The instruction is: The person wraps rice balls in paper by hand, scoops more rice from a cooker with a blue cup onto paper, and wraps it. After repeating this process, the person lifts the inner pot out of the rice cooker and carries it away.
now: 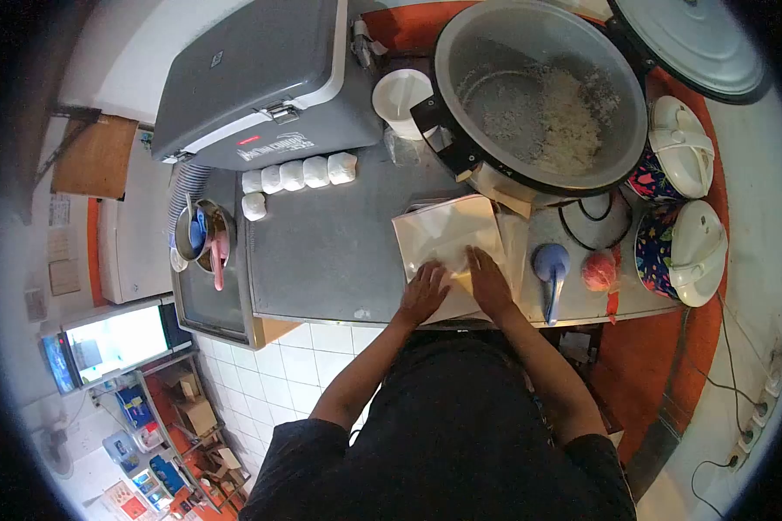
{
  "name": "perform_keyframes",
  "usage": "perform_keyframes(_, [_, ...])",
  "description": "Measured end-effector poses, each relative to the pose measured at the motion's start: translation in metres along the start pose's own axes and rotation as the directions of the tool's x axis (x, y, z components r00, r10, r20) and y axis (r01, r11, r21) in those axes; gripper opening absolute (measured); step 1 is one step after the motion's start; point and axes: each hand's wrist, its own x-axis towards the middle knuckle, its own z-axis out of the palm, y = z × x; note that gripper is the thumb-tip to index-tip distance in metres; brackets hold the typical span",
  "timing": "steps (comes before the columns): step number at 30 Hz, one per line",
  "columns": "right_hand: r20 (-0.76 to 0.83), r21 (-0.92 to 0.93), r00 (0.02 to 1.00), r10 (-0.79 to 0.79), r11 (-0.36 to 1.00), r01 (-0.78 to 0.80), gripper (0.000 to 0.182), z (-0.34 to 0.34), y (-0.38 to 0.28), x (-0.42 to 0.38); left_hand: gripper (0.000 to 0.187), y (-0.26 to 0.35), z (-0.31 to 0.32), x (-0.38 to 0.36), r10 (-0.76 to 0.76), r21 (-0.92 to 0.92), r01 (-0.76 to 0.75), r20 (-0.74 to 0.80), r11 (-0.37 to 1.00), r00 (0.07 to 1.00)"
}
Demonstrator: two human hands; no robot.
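A sheet of pale brown food wrapping paper point(450, 227) lies on a stack at the table's front edge, its surface glossy. My left hand point(424, 293) rests on its lower part, fingers extended and slightly blurred. On the lower right part lies my right hand point(490, 283), its fingers stretched forward over the paper. A small yellowish patch shows between my hands; what it is I cannot make out. To the right of my right hand is a blue rice scoop point(550, 265), handle towards me. Beside that sits a red round bundle point(599, 271).
Behind the paper stands a big open rice pot point(495, 104) with rice inside. Several white wrapped packets point(293, 175) line up before a grey cool box point(261, 95). Two patterned containers point(682, 252) with white lids stand right. Pans point(205, 234) with utensils are left.
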Motion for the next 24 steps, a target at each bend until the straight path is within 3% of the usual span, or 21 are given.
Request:
perform_keyframes(2, [-0.112, -0.019, 0.992, -0.059, 0.998, 0.058, 0.060, -0.001, 0.014, -0.009, 0.030, -0.012, 0.002, -0.009, 0.157, 0.042, -0.154, -0.104, 0.987, 0.982])
perform_keyframes(3, [-0.085, -0.013, 0.995, -0.046, 0.999, 0.045, 0.060, -0.003, 0.013, -0.012, 0.030, -0.022, 0.003, -0.015, 0.141, 0.021, -0.140, -0.089, 0.990, 0.986])
perform_keyframes(5, [-0.019, -0.066, 0.999, -0.049, 0.997, 0.048, 0.059, -0.014, 0.017, -0.003, 0.026, -0.042, 0.006, -0.008, 0.087, -0.022, -0.085, 0.088, 0.996, 0.992])
perform_keyframes(7, [0.022, -0.008, 1.000, -0.012, 1.000, 0.012, 0.056, -0.012, 0.023, 0.018, 0.032, -0.043, 0.002, 0.016, 0.071, 0.003, -0.072, 0.029, 0.997, 0.997])
perform_keyframes(9, [0.153, -0.072, 0.970, 0.188, 0.981, -0.179, 0.053, -0.001, 0.030, 0.038, 0.036, -0.023, -0.015, 0.045, -0.282, -0.057, 0.279, -0.066, 0.959, 0.957])
perform_keyframes(10, [0.154, -0.072, 0.971, 0.185, 0.982, -0.176, 0.053, 0.001, 0.030, 0.051, 0.036, -0.022, -0.022, 0.057, -0.285, -0.056, 0.282, -0.068, 0.958, 0.956])
perform_keyframes(12, [-0.102, -0.058, 0.948, 0.302, 0.949, -0.309, 0.039, 0.006, 0.023, 0.072, 0.033, -0.020, -0.031, 0.070, -0.313, 0.025, 0.312, 0.008, 0.950, 0.950])
perform_keyframes(13, [-0.103, -0.060, 0.947, 0.304, 0.949, -0.311, 0.039, -0.003, 0.017, 0.080, 0.033, -0.024, -0.032, 0.073, -0.310, 0.023, 0.310, 0.009, 0.950, 0.951])
perform_keyframes(15, [0.129, -0.359, 0.967, 0.222, 0.919, -0.163, 0.025, -0.022, 0.011, 0.093, 0.032, -0.036, -0.035, 0.077, -0.076, 0.146, 0.053, 0.159, 0.988, 0.984])
perform_keyframes(16, [0.130, -0.360, 0.966, 0.222, 0.919, -0.162, 0.025, -0.015, 0.017, 0.090, 0.032, -0.049, -0.021, 0.071, -0.077, 0.145, 0.054, 0.159, 0.988, 0.984])
perform_keyframes(18, [0.116, -0.271, 0.989, 0.092, 0.961, -0.058, 0.017, -0.004, 0.029, 0.079, 0.026, -0.068, 0.004, 0.056, 0.113, -0.022, -0.111, 0.116, 0.994, 0.987])
perform_keyframes(19, [0.120, -0.274, 0.988, 0.093, 0.960, -0.057, 0.017, -0.005, 0.026, 0.072, 0.026, -0.064, 0.003, 0.049, 0.112, -0.027, -0.109, 0.116, 0.994, 0.987])
perform_keyframes(21, [-0.095, -0.057, 0.993, 0.069, 0.996, -0.075, 0.010, -0.006, 0.021, 0.052, 0.025, -0.050, -0.001, 0.034, 0.158, -0.012, -0.158, 0.102, 0.987, 0.982])
perform_keyframes(22, [-0.125, 0.164, 0.970, 0.207, 0.969, -0.186, 0.011, 0.006, 0.021, 0.043, 0.026, -0.039, -0.003, 0.031, 0.160, -0.085, -0.161, -0.018, 0.983, 0.987])
perform_keyframes(23, [-0.121, 0.159, 0.971, 0.207, 0.969, -0.187, 0.011, 0.016, 0.024, 0.030, 0.026, -0.031, -0.007, 0.028, 0.158, -0.092, -0.159, -0.021, 0.983, 0.987])
perform_keyframes(24, [-0.180, 0.061, 0.977, 0.111, 0.993, -0.102, 0.012, 0.018, 0.020, 0.020, 0.027, -0.026, -0.009, 0.023, 0.190, -0.001, -0.190, -0.027, 0.982, 0.981])
